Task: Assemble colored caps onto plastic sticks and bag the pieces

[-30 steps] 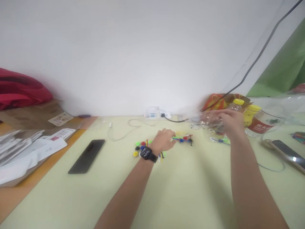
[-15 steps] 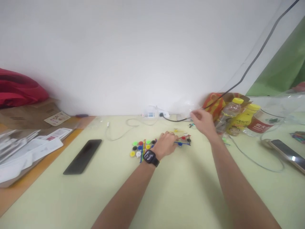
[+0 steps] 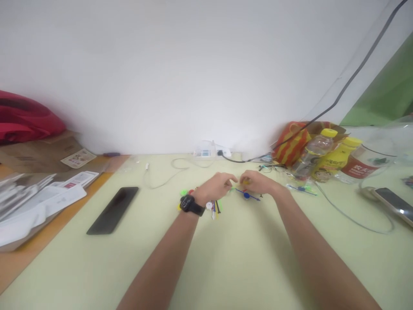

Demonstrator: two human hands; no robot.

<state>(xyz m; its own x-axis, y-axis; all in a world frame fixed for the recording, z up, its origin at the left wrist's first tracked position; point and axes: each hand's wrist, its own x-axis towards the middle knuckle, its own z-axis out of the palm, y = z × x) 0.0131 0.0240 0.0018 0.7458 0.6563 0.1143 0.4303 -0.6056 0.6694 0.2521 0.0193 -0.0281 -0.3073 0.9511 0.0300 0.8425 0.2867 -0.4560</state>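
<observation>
The work in hand looks like the joining of small toy parts. The left hand (image 3: 217, 187), with a black watch (image 3: 190, 203) on its wrist, and the right hand (image 3: 258, 184) meet fingertip to fingertip just right of the pile of coloured pieces (image 3: 211, 207) on the pale green table (image 3: 245, 258). Both sets of fingers are curled and drawn nearly together around something small with a yellowish tinge. The blur makes it impossible to tell what each one actually grips, or whether the pinch is closed. A blue stick with a disc (image 3: 247, 195) lies flat just right of the pile, under the right hand's fingers. With parts this small, I judge that any further fitting calls for a fine, steady pinch and a careful line-up. The loose discs and sticks of the pile lie against the left wrist and could be swept aside. Further right of the pile lie a pair of glasses (image 3: 272, 168), a green stick (image 3: 301, 188), two yellow-capped bottles (image 3: 318, 151) and a phone (image 3: 392, 204). Well to the left of the pile lies a black phone (image 3: 112, 210). Behind the pile a white cable (image 3: 174, 172) runs towards a power strip (image 3: 209, 151).
</observation>
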